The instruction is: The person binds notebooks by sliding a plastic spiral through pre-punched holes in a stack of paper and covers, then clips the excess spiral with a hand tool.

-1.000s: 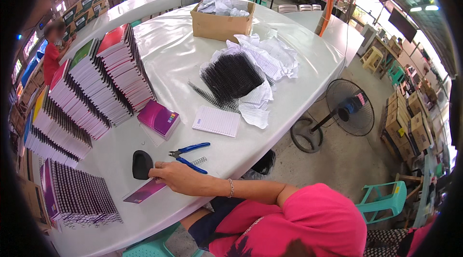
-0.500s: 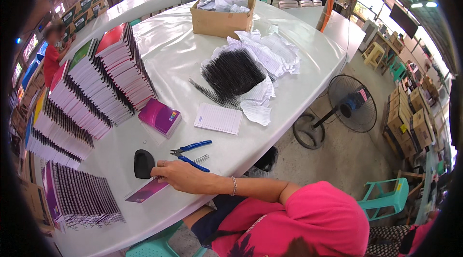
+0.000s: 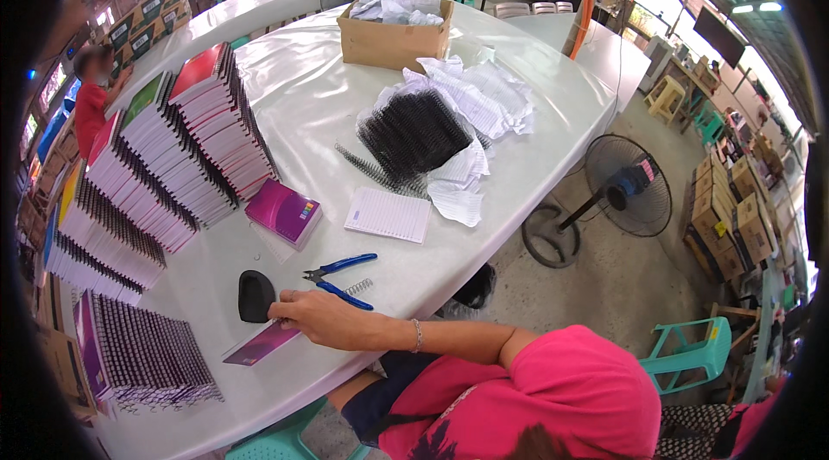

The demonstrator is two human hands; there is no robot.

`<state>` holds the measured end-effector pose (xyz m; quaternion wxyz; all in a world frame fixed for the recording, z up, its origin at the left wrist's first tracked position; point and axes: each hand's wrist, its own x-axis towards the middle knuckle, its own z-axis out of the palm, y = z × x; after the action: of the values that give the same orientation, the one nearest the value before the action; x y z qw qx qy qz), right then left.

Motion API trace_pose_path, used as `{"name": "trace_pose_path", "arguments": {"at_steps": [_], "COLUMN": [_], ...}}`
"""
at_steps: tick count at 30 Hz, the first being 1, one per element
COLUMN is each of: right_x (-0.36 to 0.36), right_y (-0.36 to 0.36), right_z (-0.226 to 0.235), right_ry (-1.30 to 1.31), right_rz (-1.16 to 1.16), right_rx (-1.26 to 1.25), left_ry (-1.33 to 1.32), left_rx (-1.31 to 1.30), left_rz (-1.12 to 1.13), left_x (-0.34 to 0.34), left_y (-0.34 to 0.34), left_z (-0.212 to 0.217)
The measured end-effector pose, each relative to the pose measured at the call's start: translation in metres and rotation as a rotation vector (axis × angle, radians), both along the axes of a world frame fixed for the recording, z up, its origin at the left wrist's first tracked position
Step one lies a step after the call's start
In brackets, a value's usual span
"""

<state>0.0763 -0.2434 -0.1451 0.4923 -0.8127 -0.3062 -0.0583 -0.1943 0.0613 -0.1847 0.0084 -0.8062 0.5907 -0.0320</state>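
My right hand point(image 3: 321, 318) reaches in from the lower right, its fingers closed at the edge of a purple-covered notebook point(image 3: 262, 344) near the table's front edge. The fingertips partly hide what they pinch. Just beyond them lies a black, rounded pad-like object point(image 3: 256, 296). Blue-handled cutting pliers point(image 3: 338, 272) rest beside the hand, with a short wire coil point(image 3: 357, 286) against one handle. Farther off are a purple notebook point(image 3: 283, 213) and a lined white sheet or pad point(image 3: 388, 215). My left hand is out of view.
Tall stacks of spiral-bound notebooks point(image 3: 177, 145) line the table's left side. A purple notebook stack point(image 3: 151, 352) stands nearer. Black binding coils point(image 3: 414, 136) lie on crumpled paper point(image 3: 484, 97), before a cardboard box point(image 3: 393, 39). A fan point(image 3: 626, 188) stands beside the table; a person point(image 3: 91, 102) is at left.
The view has shifted very slightly. My right hand stays at the purple notebook, and the things on the table keep their places.
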Motion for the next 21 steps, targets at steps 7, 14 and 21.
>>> {"name": "trace_pose_path", "arguments": {"at_steps": [7,14,21], "right_x": [-0.003,-0.001,-0.002], "right_y": [0.001,0.001,0.000], "right_z": [0.004,0.002,0.003], "right_ry": [0.029,0.017,0.021], "right_rz": [-0.016,-0.003,0.007], "right_rx": [-0.019,-0.009,-0.001], "left_ry": [0.029,0.051,0.065], "left_rx": [-0.030,-0.011,0.000], "left_rz": [0.043,0.082,0.088], "left_x": [0.005,0.014,0.018], "left_y": [-0.006,-0.020,-0.027], "left_z": [-0.002,0.010,0.014]}}
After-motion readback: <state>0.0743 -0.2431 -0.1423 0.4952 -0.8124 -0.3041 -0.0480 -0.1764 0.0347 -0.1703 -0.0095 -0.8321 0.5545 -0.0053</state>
